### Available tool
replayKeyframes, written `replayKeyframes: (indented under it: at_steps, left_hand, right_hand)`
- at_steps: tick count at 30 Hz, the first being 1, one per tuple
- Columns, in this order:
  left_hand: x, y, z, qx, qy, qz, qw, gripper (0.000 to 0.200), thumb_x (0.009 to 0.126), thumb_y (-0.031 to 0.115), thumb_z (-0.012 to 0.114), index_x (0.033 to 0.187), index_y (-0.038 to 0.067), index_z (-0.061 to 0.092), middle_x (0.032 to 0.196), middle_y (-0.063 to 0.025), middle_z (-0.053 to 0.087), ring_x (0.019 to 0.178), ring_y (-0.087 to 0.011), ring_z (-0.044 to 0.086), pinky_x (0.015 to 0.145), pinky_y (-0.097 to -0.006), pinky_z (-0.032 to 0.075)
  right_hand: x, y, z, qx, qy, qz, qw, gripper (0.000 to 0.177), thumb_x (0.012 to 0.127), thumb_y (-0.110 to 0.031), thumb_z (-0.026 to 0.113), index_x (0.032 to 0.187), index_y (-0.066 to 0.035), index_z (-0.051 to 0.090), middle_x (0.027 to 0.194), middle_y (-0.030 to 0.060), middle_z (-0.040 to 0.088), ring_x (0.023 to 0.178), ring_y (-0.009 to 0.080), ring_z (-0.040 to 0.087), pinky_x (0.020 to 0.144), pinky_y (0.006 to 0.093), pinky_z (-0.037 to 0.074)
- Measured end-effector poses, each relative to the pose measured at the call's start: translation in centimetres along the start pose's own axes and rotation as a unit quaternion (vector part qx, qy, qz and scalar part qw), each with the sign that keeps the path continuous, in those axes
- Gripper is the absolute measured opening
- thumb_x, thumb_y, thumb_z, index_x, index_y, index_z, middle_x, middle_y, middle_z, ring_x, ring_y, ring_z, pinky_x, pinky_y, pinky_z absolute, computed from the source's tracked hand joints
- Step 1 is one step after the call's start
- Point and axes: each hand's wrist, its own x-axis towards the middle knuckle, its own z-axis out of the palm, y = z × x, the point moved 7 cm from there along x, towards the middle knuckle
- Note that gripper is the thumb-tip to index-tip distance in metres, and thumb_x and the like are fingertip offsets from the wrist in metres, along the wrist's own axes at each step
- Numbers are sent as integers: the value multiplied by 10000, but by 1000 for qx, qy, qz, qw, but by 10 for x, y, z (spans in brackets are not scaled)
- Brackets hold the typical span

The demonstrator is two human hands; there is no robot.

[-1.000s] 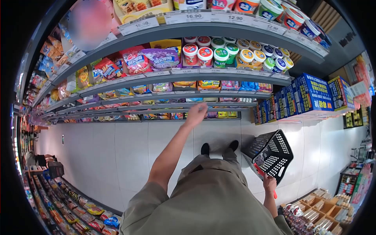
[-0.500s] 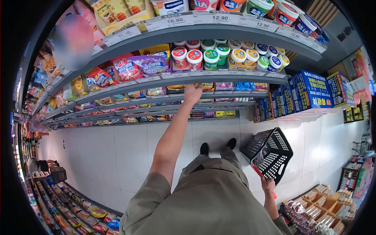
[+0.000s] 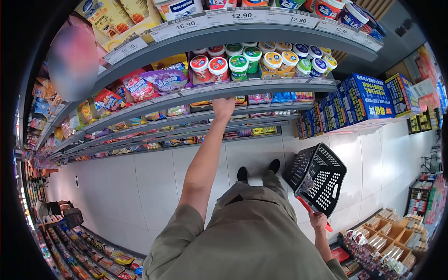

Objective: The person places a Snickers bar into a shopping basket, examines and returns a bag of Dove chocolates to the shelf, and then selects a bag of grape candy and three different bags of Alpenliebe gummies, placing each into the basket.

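Observation:
My left hand [image 3: 224, 107] reaches into the shelf row below the gum tubs, its fingertips hidden behind the shelf edge [image 3: 205, 95]. Yellow and orange packets [image 3: 240, 100] lie right beside those fingers; I cannot tell whether the hand grips one. Just above, red-and-white tubs [image 3: 218, 68] and purple candy bags [image 3: 166, 80] line the shelf. Low on the right, my right hand [image 3: 318, 220] is closed round the red handle [image 3: 304, 204] of a black perforated shopping basket [image 3: 322, 179], which tilts open toward me.
Blue boxes [image 3: 368, 98] are stacked at the shelf's right end. A display with wooden compartments [image 3: 396, 235] stands at lower right. Behind me on the left runs another snack shelf [image 3: 88, 252], with a person [image 3: 53, 207] farther down the aisle. Pale tiles [image 3: 154, 186] cover the floor.
The view has shifted slightly. My left hand's fingertips, partly visible at the packets before, are now hidden behind the shelf edge. More of the basket's red handle shows by my right hand.

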Motion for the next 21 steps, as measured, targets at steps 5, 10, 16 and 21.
replayKeyframes:
  at_steps: [5, 10, 16, 21]
  left_hand:
    - [2, -8, 4, 31, -11, 11, 999, 254, 828, 180, 585, 1030, 47, 663, 1011, -192, 667, 966, -393, 613, 842, -457, 481]
    - [12, -23, 21, 129, -11, 40, 991, 294, 844, 244, 576, 1071, 76, 659, 1105, -172, 651, 1025, -386, 600, 891, -467, 474]
    - [3, -22, 6, 82, -50, 12, 995, 302, 830, 279, 651, 1052, 74, 676, 1063, -140, 681, 979, -338, 631, 847, -411, 489]
    - [-15, -17, -15, 13, -106, -56, 993, 301, 836, 239, 711, 1061, 43, 674, 813, -110, 703, 725, -208, 681, 666, -307, 512]
  right_hand:
    - [2, 3, 5, -6, -7, 5, 1000, 457, 754, -517, 681, 775, -65, 749, 713, 191, 673, 732, 348, 678, 709, 406, 544]
    - [2, 4, 5, -1, 1, 4, 1000, 451, 755, -520, 681, 770, -74, 747, 718, 189, 672, 728, 352, 675, 701, 411, 543]
    - [1, 4, 6, -25, 19, -3, 999, 450, 766, -529, 662, 775, -88, 750, 744, 186, 676, 742, 356, 672, 704, 417, 542]
    - [2, -2, 1, -14, -20, 14, 1000, 454, 778, -524, 651, 787, -81, 751, 747, 191, 678, 758, 352, 677, 715, 423, 541]
